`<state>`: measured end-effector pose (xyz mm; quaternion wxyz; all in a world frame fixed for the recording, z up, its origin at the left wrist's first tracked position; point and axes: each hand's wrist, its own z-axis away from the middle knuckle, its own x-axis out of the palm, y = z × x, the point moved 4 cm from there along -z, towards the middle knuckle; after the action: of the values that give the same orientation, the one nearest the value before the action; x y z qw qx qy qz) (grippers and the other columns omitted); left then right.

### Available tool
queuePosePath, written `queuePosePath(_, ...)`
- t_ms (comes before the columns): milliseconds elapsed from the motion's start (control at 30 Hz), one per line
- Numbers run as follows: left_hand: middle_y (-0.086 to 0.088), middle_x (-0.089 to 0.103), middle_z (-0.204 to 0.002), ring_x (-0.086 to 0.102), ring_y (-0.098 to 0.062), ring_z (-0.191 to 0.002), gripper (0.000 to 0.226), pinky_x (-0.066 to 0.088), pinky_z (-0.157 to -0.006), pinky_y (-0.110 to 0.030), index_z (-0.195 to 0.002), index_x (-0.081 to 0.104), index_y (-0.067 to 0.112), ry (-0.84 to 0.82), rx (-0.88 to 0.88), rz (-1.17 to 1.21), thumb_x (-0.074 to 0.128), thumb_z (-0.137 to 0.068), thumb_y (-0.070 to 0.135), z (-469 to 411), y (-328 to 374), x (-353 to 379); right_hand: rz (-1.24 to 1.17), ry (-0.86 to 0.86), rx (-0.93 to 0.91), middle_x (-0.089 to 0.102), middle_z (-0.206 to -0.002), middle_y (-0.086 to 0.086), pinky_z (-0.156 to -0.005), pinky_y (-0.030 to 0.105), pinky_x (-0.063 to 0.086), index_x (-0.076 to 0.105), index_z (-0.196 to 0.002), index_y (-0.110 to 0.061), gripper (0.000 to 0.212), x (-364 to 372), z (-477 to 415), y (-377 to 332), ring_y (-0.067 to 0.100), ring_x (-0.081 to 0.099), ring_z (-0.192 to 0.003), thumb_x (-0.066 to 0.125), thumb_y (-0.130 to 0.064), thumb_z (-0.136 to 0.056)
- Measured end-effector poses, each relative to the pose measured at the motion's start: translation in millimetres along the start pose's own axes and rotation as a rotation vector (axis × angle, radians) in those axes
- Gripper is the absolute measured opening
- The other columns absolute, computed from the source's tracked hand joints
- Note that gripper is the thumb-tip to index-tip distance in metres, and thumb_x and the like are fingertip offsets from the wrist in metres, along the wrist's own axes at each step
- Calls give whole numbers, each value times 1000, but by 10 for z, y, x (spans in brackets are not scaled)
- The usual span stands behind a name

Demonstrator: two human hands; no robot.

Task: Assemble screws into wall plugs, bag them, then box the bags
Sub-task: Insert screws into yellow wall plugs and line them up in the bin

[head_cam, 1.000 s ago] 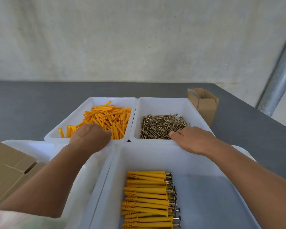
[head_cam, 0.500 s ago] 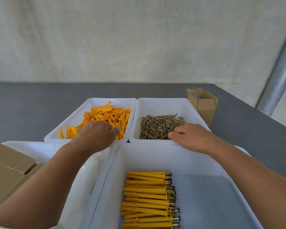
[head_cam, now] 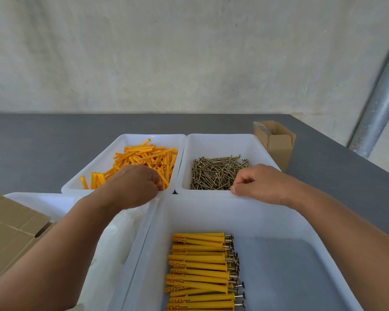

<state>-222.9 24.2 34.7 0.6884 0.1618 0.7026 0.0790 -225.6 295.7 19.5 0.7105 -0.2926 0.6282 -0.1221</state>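
Assembly stage, partway: a row of finished sets (head_cam: 200, 272) lies in the near bin (head_cam: 211, 212), with loose plugs (head_cam: 144, 156) and screws (head_cam: 216, 173) heaped in two far bins on the counter (head_cam: 43, 142). Left hand (head_cam: 133, 185) is in the plugs, fingers curled, pinching one plug (head_cam: 158, 184); right hand (head_cam: 261, 182) is at the screws' near edge, fingers curled with thumb to forefinger, can't tell if a screw is caught. Bagging and boxing look unstarted: no filled bags seen, small box (head_cam: 276, 142) open beside the screws.
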Motion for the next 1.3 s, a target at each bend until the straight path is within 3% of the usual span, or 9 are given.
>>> queuePosePath(167, 12, 64, -85, 56, -9, -80, 15, 43, -66, -23, -88, 71, 31, 92, 33, 74, 62, -88, 20, 10, 45, -11, 6, 32, -33, 71, -87, -10, -67, 25, 49, 73, -85, -24, 12, -17, 21, -61, 13, 65, -82, 64, -32, -90)
queuePosePath(267, 13, 65, -87, 60, -11, -79, 20, 44, -62, -21, -80, 67, 39, 201, 69, 209, 63, -90, 22, 31, 92, -62, -12, 70, -55, 71, -83, -19, -65, 18, 47, 76, -83, -25, 12, -33, 44, -115, 8, 65, -81, 66, -29, -89)
queuePosePath(367, 11, 69, -78, 62, -13, -73, 23, 46, -61, -20, -78, 67, 42, 341, 80, 409, 64, -90, 23, 57, 99, -143, -21, 125, -81, 71, -86, -18, -63, 17, 44, 76, -83, -27, 13, -46, 57, -188, 2, 62, -78, 65, -30, -90)
queuePosePath(467, 7, 68, -75, 66, -19, -78, 16, 56, -71, -30, -88, 71, 34, 417, 53, 713, 63, -91, 21, 54, 63, -195, -23, 208, -110, 70, -79, -13, -58, 17, 41, 72, -78, -30, 15, -87, 84, -257, -2, 57, -63, 65, -31, -91)
queuePosePath(533, -1, 67, -79, 68, -22, -83, 15, 58, -70, -33, -91, 70, 26, 421, -7, 917, 60, -94, 16, 36, 27, -198, -46, 251, -125, 69, -75, -13, -61, 21, 48, 71, -80, -31, 14, -111, 104, -288, 1, 61, -66, 64, -30, -92)
queuePosePath(633, -7, 66, -78, 68, -20, -77, 12, 58, -60, -28, -87, 66, 13, 401, -131, 1161, 58, -96, 11, 6, -20, -160, -143, 295, -113, 71, -80, -12, -72, 30, 58, 72, -85, -33, 13, -138, 115, -305, 10, 69, -77, 64, -24, -91)
queuePosePath(800, -12, 64, -74, 68, -13, -55, 14, 55, -50, -23, -85, 58, 2, 326, -263, 1442, 53, -98, 4, -18, -51, -38, -496, 247, -131, 76, -79, -4, -63, 20, 56, 72, -85, -25, 21, -157, 129, -380, 10, 73, -73, 64, -6, -90)
queuePosePath(967, -7, 67, -57, 67, -12, -50, 14, 54, -45, -23, -83, 57, 1, 301, -374, 1619, 52, -96, -1, -15, -42, 25, -680, 185, -176, 76, -83, 5, -62, 22, 57, 73, -86, -17, 18, -158, 163, -472, 14, 73, -72, 64, -1, -89)
queuePosePath(1300, -9, 69, -59, 69, -16, -53, 9, 54, -45, -25, -87, 59, -1, 267, -436, 1654, 54, -95, -2, -21, -19, 60, -716, 143, -222, 76, -86, 5, -63, 23, 57, 74, -88, -15, 17, -142, 196, -544, 15, 72, -73, 64, -2, -90)
